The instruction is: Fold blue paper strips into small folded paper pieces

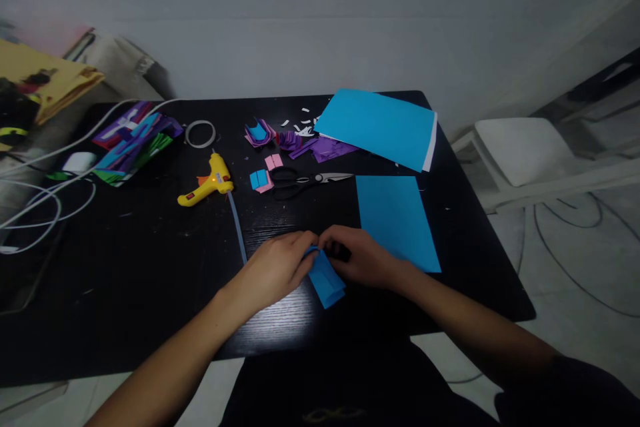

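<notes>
A folded strip of blue paper is between my two hands near the table's front edge. My left hand grips its upper left side, the thumb lying along the paper. From the other side my right hand pinches the upper end, fingers curled. The strip's lower end sticks out toward me, its layers slightly apart. Just right of my right hand lies a flat blue sheet. Beyond my hands are black-handled scissors, blades pointing right. Small pink and blue folded pieces sit left of them.
A yellow glue gun with its cord lies to the left, near a tape ring. Stacked blue sheets, purple paper and white scraps are at the back. Colored paper strips and white cables occupy the left.
</notes>
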### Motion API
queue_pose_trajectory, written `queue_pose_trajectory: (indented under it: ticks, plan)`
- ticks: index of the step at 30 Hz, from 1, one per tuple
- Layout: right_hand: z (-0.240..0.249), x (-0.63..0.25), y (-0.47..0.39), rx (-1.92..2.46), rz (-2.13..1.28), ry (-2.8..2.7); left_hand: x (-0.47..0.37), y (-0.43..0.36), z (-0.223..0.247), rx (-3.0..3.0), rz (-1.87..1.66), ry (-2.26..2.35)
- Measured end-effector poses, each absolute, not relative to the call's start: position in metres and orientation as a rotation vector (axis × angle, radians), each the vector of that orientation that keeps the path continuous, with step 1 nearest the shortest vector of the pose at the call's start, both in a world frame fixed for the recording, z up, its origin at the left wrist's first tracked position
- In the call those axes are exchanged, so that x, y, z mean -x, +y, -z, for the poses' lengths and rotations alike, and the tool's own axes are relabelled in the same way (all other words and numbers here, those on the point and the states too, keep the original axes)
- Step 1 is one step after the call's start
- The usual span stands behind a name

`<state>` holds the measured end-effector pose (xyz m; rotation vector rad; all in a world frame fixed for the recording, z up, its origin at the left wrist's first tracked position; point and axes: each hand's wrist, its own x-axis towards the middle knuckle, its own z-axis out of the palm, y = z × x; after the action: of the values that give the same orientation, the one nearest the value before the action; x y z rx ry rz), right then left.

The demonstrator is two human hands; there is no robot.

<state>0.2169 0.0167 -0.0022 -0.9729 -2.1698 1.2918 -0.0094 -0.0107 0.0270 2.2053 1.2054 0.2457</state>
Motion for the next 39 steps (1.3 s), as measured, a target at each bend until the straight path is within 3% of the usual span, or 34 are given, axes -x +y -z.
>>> queue_pose_trajectory:
  ticks: [39]
  plan:
    - [-0.0008, -0.2197, 0.0173, 0.966, -1.315, -2.18, 0.009, -0.0115, -0.0326, -2.227, -0.123, 1.214]
